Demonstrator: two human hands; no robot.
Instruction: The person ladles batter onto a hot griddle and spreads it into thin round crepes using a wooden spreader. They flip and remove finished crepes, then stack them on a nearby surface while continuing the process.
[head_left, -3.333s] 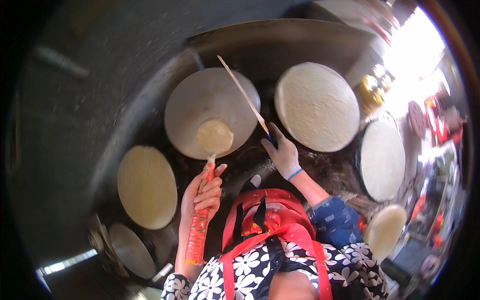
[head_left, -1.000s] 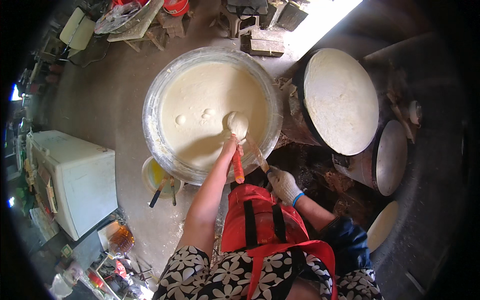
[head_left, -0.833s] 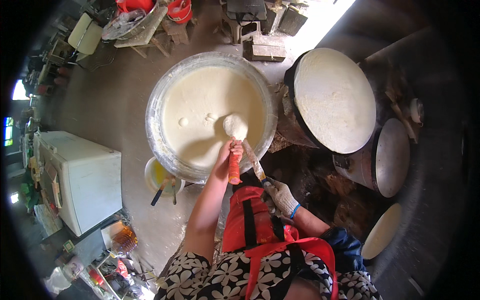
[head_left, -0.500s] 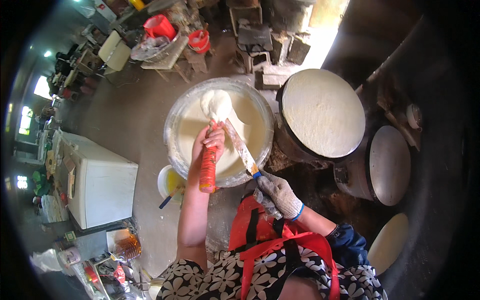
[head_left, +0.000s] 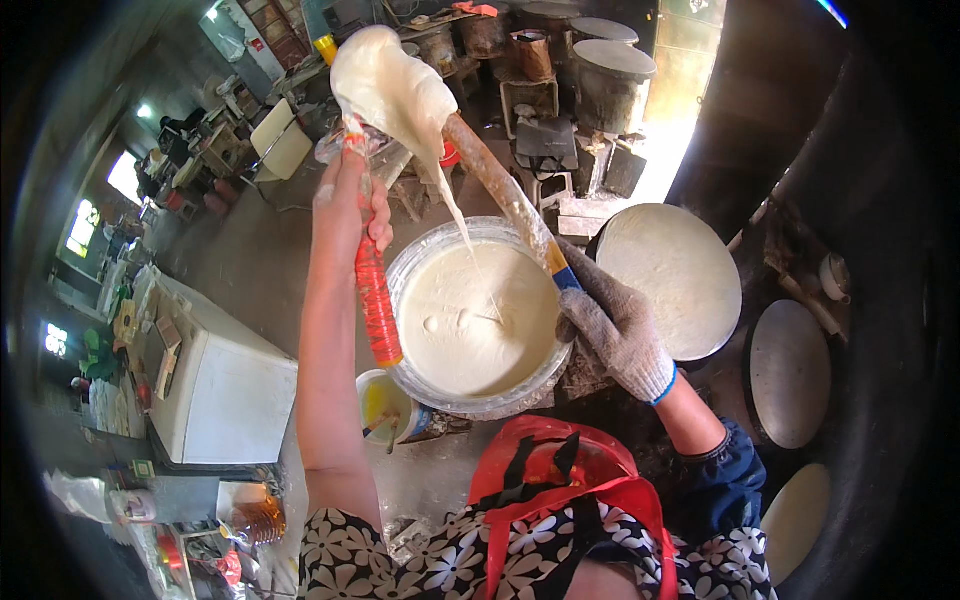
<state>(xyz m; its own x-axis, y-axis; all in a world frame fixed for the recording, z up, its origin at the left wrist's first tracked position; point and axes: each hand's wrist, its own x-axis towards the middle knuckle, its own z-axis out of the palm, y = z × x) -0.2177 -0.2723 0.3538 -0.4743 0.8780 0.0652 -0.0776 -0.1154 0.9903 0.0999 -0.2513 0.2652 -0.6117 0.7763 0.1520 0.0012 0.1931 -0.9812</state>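
My bare left hand (head_left: 352, 205) is closed round a red-wrapped handle (head_left: 375, 305) and holds it raised. A thick lump of white batter (head_left: 385, 80) hides the tool's far end. In a grey knitted glove, my right hand (head_left: 620, 330) grips the blue-taped end of a long wooden stick (head_left: 500, 190), whose other end goes into the lump. From there a strand of batter hangs down into a wide round tub (head_left: 480, 404), which holds more pale batter (head_left: 470, 350).
Right of the tub stands a round griddle (head_left: 672, 280) with a pale surface. Two more round plates, a grey one (head_left: 790, 375) and a pale one (head_left: 797, 525), lie nearer. A small bucket (head_left: 408, 410) with yellow liquid is at the tub's near left. A white chest (head_left: 235, 400) stands left.
Both hands have risen and moved away from me, lifting the tool and stick with the batter high over the tub. A strand now trails from the lump. The view has shifted too.
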